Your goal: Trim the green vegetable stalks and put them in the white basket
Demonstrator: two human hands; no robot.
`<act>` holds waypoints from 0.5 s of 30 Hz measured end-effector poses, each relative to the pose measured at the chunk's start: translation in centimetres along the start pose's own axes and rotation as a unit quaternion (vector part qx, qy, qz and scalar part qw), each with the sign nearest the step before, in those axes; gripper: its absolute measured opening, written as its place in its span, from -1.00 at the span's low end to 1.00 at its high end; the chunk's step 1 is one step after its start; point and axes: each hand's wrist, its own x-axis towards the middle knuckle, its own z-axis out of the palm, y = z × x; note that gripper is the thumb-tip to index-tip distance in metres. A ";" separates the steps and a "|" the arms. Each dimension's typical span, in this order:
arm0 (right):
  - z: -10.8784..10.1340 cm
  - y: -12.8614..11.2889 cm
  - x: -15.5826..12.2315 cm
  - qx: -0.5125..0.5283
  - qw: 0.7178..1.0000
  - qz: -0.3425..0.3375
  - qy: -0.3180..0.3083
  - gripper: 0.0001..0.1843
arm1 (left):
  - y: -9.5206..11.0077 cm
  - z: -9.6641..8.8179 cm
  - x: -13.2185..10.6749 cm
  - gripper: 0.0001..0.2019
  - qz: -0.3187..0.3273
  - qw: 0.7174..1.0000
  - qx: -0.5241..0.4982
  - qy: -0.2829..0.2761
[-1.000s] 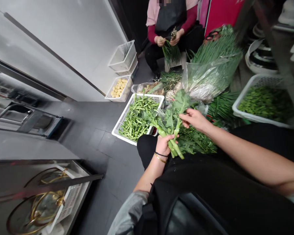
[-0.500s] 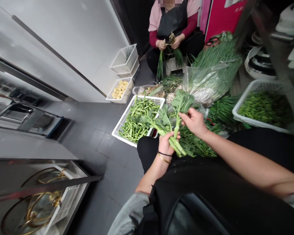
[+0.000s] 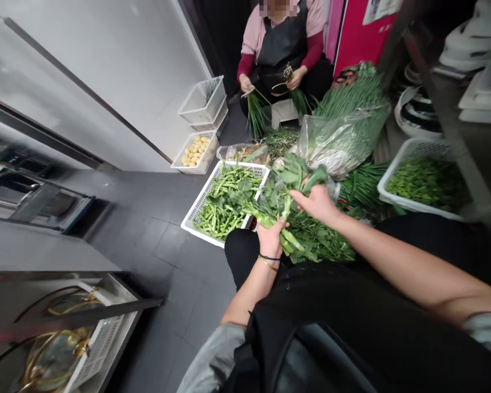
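Note:
My left hand (image 3: 271, 238) is wrapped round the thick stalks of a bunch of leafy green stems (image 3: 279, 218), held over my lap. My right hand (image 3: 318, 203) pinches the upper part of one stem just below its leaves (image 3: 294, 170). Loose leafy trimmings (image 3: 323, 240) lie under my right wrist. A white basket of cut green stalks (image 3: 225, 199) sits on the floor just past my left hand.
A person in a black apron (image 3: 284, 46) sits opposite, holding long green chives. A plastic bag of greens (image 3: 335, 139), a white basket of greens (image 3: 423, 183), a tray of yellow pieces (image 3: 194, 152), stacked white baskets (image 3: 202, 101) and a steel cabinet (image 3: 65, 71) surround the grey floor.
My right hand has slid slightly up and left along the stem. The person opposite has spread their hands apart with the chives. The view has shifted a little.

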 end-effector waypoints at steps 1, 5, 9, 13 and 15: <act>0.8 0.1 -0.8 -0.012 0.996 -0.085 0.000 -0.70 | 0.1 0.0 0.2 -0.69 -0.005 1.000 -0.013 0.008; 1.7 3.2 -5.3 -0.030 0.954 -0.264 -0.140 -0.80 | 1.3 -0.7 0.9 -0.70 -0.022 0.999 -0.021 0.023; -1.7 7.6 -6.5 -0.175 0.942 -0.070 -0.277 -0.78 | 2.1 -1.4 0.7 -0.65 -0.001 1.000 0.001 0.013; -4.3 6.0 -2.6 -0.120 0.957 0.048 -0.260 -0.55 | 1.5 -0.7 -0.5 -0.66 -0.001 1.000 0.022 -0.017; -4.1 3.3 -0.4 -0.042 0.985 0.036 -0.165 -0.58 | 1.1 -0.3 -1.1 -0.66 -0.014 0.999 0.022 -0.026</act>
